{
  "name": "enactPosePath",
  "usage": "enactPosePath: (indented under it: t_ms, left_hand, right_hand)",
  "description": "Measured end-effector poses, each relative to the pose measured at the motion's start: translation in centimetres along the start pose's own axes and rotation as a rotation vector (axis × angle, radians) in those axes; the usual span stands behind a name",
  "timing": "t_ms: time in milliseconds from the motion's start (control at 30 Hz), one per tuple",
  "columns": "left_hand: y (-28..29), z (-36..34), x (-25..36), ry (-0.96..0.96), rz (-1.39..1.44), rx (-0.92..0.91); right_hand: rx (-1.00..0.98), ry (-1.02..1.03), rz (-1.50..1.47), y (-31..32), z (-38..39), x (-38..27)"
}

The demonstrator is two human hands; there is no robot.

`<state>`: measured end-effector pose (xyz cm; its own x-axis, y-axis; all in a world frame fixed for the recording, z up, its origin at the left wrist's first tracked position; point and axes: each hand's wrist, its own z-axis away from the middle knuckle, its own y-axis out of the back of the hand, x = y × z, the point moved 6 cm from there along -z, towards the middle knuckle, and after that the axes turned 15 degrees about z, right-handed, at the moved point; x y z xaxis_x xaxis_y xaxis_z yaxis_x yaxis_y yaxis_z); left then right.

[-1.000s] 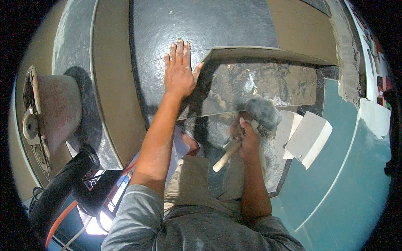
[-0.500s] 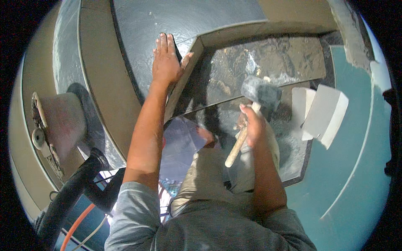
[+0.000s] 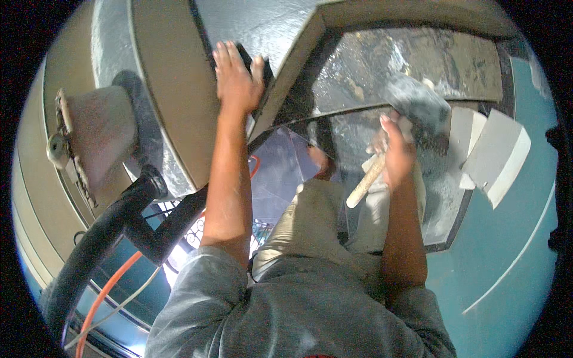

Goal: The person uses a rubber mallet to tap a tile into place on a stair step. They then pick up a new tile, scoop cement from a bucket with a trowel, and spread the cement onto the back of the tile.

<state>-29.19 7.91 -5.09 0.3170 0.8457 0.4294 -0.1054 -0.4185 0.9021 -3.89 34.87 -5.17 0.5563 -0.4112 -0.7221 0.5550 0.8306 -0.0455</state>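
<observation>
Rubber mallet [image 3: 419, 102] is in the right hand [image 3: 399, 158], right of centre, its dusty grey head at the far end and its pale wooden handle [image 3: 365, 184] slanting back toward the near left. Those fingers are wrapped around the handle close below the head, with the thumb laid along it toward the far side. The head is blurred and overlaps the near edge of a step spread with rough, wet grey mortar [image 3: 468, 62]; whether it touches anything cannot be told.

Farther left, the left hand [image 3: 239, 83] reaches out palm down, fingers straight and close together, thumb spread apart, grasping nothing. It lies over the edge of a dark, glossy slab [image 3: 253, 24], beside a tan riser [image 3: 173, 89]; how firmly it bears on the surface cannot be told.

Just right of the mallet are two grey-and-white blocks [image 3: 496, 149], one overlapping the other, against a teal surface [image 3: 507, 232]. At the far left stands a stained, pale bucket [image 3: 106, 122]. Nearer on that side, a black pipe railing [image 3: 98, 256] runs beside an orange hose [image 3: 107, 289]. A bare foot [image 3: 320, 161] shows beyond the beige trousers [image 3: 304, 218].
</observation>
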Motion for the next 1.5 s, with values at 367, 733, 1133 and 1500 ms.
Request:
enactPosePath:
  t_ms: [367,733,1133,1500]
  left_hand:
    - [1.0,9.0,0.0,0.127,0.135,-0.042]
    - [0.7,8.6,0.5,0.264,0.142,-0.046]
    - [3.2,9.5,1.0,0.084,0.370,0.288]
    - [2.0,9.0,1.4,0.309,0.347,0.051]
  right_hand:
    - [-0.123,0.553,0.106,-9.1,1.4,-8.1]
    - [0.046,1.571,0.985,-29.5,-0.8,-14.3]
    - [-0.070,1.538,0.908,-31.8,-1.9,-13.5]
    - [-0.218,0.987,0.962,-30.1,-3.0,-12.9]
